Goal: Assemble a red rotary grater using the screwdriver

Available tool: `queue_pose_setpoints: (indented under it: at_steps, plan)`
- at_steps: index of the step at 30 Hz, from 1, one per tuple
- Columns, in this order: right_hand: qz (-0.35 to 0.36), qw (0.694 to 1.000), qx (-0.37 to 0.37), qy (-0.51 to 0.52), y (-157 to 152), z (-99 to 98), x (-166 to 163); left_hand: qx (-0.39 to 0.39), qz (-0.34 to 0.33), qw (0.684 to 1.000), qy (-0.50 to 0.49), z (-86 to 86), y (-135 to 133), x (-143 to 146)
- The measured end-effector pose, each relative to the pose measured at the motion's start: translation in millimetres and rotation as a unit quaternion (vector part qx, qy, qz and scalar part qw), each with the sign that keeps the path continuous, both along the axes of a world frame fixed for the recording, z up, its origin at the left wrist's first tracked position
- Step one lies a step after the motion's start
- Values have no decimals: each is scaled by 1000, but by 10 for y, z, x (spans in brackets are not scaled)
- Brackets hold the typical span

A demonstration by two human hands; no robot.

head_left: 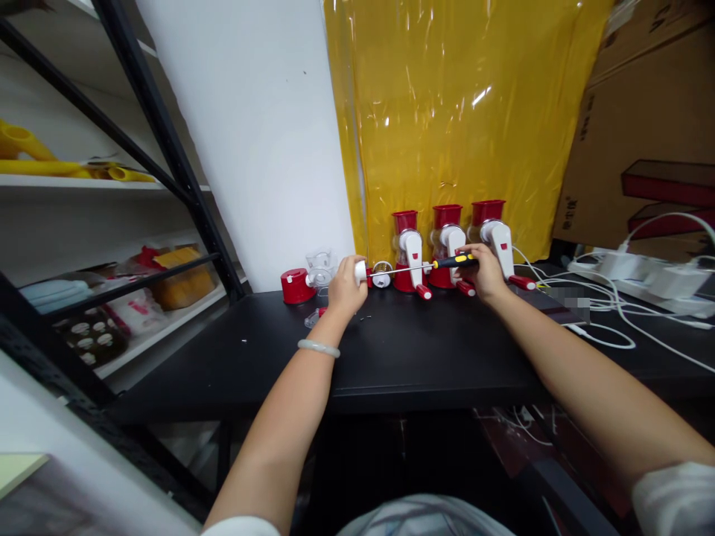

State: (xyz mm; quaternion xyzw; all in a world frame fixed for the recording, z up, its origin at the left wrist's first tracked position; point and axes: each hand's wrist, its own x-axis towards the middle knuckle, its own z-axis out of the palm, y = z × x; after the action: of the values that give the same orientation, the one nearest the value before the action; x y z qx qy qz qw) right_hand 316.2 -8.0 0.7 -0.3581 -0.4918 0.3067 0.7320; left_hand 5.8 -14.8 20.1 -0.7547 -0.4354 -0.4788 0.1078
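My left hand (345,289) is closed around a small white plastic part (360,273), above the black table. In my right hand (485,274) is a screwdriver (455,260) with a black and yellow handle. Its long shaft points left, and the tip meets or lies very near the white part; exact contact is too small to tell. Just behind the shaft stand three red and white hand-crank rotary graters (412,257) in a row. A red grater base (298,286) and a clear plastic piece (319,260) sit left of my left hand. A round metal-looking piece (382,275) lies between the hands.
Small loose bits (365,318) lie on the black table (268,357). White cables and chargers (620,268) spread over the right side. A yellow plastic curtain (447,112) and a large cardboard box (642,126) stand behind. Shelves (161,339) with a black frame are at left.
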Motion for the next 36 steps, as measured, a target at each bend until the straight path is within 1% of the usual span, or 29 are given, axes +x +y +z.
queue_pose_setpoints:
  at_steps: [10,16,23,29,36]
  plan:
    - [10,1000,-18,18,4,12,19,-3,-5,1000,1,15,1,8]
    - [19,999,-25,7,-2,8,11,-5,0,1000,0,8,3,0]
    - [13,1000,-4,-7,24,1,17,-5,7,1000,0,15,4,1]
    - [10,1000,-15,9,8,6,-4,-4,3,1000,-2,15,-2,1]
    - [2,1000,-4,10,15,-6,-5,-9,8,1000,-5,9,-1,0]
